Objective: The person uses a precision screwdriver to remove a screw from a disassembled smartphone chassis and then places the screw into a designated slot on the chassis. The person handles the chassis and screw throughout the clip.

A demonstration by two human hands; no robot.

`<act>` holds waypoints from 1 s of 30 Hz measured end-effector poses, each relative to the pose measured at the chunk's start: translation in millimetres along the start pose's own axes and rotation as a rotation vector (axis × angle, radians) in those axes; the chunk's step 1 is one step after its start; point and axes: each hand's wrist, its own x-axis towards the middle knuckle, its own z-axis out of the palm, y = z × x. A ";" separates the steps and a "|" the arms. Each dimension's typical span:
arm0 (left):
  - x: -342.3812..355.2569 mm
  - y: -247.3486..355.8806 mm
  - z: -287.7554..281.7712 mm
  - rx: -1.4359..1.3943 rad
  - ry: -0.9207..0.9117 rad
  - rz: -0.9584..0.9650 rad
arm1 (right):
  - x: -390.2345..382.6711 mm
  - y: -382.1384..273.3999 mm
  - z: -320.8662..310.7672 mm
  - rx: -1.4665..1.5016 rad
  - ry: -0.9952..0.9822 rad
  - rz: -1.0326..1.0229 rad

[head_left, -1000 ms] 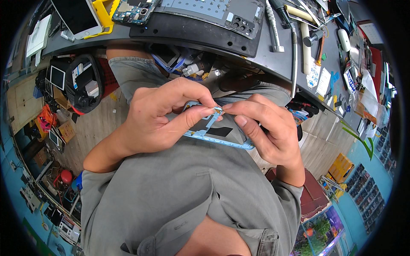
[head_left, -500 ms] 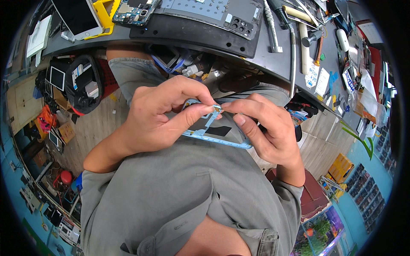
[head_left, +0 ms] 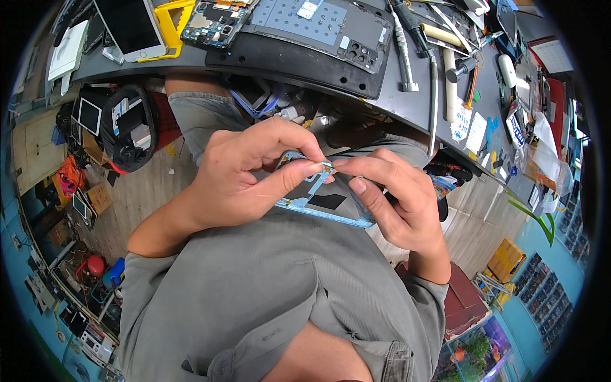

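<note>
Above my lap I hold a light blue phone frame (head_left: pixel 326 215), tilted, with a dark inner panel. My left hand (head_left: pixel 251 172) pinches its upper edge between thumb and index finger. From the other side, my right hand (head_left: pixel 394 191) grips the frame's right end, its index fingertip pressed to the same upper edge beside my left fingertips. The fingers cover part of the upper edge, so whatever small part may lie between them is hidden.
On the workbench (head_left: pixel 414 105) ahead lie a black mat (head_left: pixel 293 67), a circuit board (head_left: pixel 216 24), a white tablet (head_left: pixel 130 28) and a screwdriver (head_left: pixel 403 51). A black-lined bin (head_left: pixel 130 156) stands on the floor at left. A brown box (head_left: pixel 463 302) sits at right.
Both hands keep their hold on the phone frame and have barely shifted. The view has moved slightly, so the bench sits a little lower in the picture.
</note>
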 end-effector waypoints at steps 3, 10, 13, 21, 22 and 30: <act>1.9 2.9 -1.3 -0.022 -0.009 -0.005 | 0.5 1.7 -0.8 0.005 0.001 -0.012; 16.0 12.9 -19.5 -0.097 -0.024 0.025 | -5.6 12.6 -7.2 0.403 -0.039 0.137; 27.4 25.4 -26.4 -0.127 -0.026 0.065 | -13.9 24.2 -6.6 0.836 -0.211 0.229; 70.2 48.5 -53.1 0.077 0.114 0.178 | -25.6 31.0 -11.3 1.141 -0.232 0.164; 77.2 48.7 -57.5 0.429 0.231 0.257 | -30.0 30.5 -12.4 1.099 -0.177 0.127; 109.8 18.4 -62.9 1.170 0.457 0.277 | -47.6 36.7 -32.1 0.913 0.051 0.032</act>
